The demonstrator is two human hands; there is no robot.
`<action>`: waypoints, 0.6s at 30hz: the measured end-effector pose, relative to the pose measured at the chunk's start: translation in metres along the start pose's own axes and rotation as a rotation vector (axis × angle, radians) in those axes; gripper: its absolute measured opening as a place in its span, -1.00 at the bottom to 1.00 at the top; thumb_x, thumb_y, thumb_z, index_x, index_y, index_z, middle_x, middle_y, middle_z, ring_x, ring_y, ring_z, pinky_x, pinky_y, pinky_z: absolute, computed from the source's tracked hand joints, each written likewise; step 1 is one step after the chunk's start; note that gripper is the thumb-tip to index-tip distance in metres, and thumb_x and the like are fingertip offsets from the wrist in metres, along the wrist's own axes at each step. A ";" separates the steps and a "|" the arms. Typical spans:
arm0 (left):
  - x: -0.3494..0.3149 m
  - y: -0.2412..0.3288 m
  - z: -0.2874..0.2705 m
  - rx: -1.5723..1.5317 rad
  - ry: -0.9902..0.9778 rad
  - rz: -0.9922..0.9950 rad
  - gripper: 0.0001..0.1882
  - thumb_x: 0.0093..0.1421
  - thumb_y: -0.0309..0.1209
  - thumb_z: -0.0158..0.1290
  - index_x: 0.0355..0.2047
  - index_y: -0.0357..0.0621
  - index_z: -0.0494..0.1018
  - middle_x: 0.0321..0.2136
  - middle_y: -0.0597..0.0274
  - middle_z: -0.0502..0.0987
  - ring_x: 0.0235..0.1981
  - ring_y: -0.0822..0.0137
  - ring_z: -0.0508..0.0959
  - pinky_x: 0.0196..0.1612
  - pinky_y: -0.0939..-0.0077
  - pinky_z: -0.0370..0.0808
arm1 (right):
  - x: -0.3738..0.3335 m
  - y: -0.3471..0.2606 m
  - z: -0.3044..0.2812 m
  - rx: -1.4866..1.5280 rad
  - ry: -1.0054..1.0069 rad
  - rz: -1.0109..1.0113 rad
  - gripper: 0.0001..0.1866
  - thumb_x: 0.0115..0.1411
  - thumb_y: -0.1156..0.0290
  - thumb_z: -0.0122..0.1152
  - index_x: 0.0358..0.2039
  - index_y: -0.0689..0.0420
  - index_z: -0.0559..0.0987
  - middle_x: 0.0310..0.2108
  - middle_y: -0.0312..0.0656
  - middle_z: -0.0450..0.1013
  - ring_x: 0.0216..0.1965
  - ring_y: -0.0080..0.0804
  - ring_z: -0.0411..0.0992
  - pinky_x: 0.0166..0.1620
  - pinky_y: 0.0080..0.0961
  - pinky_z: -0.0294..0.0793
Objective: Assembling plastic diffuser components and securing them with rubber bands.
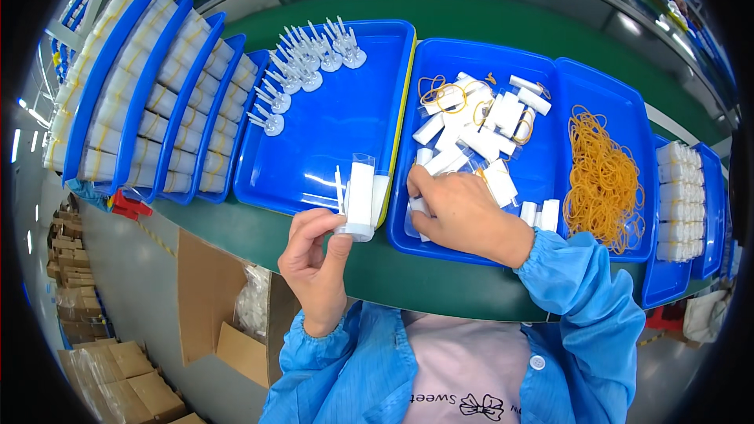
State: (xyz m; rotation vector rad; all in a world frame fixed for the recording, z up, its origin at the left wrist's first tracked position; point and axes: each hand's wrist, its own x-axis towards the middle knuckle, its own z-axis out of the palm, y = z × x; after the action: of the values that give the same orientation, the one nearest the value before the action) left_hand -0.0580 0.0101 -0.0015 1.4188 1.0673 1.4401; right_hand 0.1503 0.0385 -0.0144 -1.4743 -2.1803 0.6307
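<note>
My left hand (314,261) pinches the rim of a round translucent plastic base (355,232) over the near edge of the left blue tray. A white rectangular block (361,195) in a clear sleeve stands upright on this base, beside a thin white prong (339,188). Inside the middle blue tray, my right hand (459,208) is closed, with thumb and index finger bent around a small white block (419,206); its fingertips are partly hidden. Loose white blocks (479,133), some in clear sleeves, lie heaped beyond that hand with a few yellow rubber bands among them.
Several pronged round bases (302,71) stand along the far left of the left tray (314,161). At right, a blue tray holds piled yellow rubber bands (601,180). Tilted trays of banded white bundles (149,102) rise at left; more bundles (680,200) sit far right. Cardboard boxes (129,381) are below.
</note>
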 end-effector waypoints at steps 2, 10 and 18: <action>0.000 0.000 0.001 -0.005 0.001 -0.004 -0.81 0.12 -0.55 0.18 -0.24 -0.32 0.51 -0.23 0.19 0.43 -0.22 0.42 0.43 -0.10 0.55 0.39 | 0.000 0.000 -0.001 0.134 0.011 0.006 -0.64 -0.01 0.29 0.32 -0.30 0.18 0.38 -0.64 -0.08 0.46 -0.58 -0.10 0.47 -0.48 -0.18 0.37; 0.001 0.004 0.002 0.099 -0.030 0.028 -0.84 0.08 -0.58 0.19 -0.28 -0.28 0.56 -0.28 0.19 0.46 -0.25 0.40 0.45 -0.14 0.54 0.40 | 0.004 0.001 -0.027 0.482 0.047 0.165 -0.69 0.01 0.46 0.19 -0.23 0.20 0.36 -0.55 -0.01 0.46 -0.52 -0.11 0.49 -0.46 -0.28 0.42; -0.007 0.017 0.016 0.294 -0.299 0.240 -0.82 0.00 -0.68 0.18 -0.35 -0.22 0.61 -0.33 0.14 0.48 -0.34 0.40 0.47 -0.33 0.63 0.39 | 0.007 0.017 -0.067 1.095 0.235 0.271 -0.73 0.23 0.34 0.01 -0.09 0.14 0.47 -0.37 -0.35 0.49 -0.34 -0.65 0.43 -0.26 -0.63 0.39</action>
State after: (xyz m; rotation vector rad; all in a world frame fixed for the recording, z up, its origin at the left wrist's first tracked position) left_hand -0.0417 -0.0008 0.0126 1.9600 0.9686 1.2128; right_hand 0.1995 0.0587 0.0305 -1.1064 -1.0806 1.3615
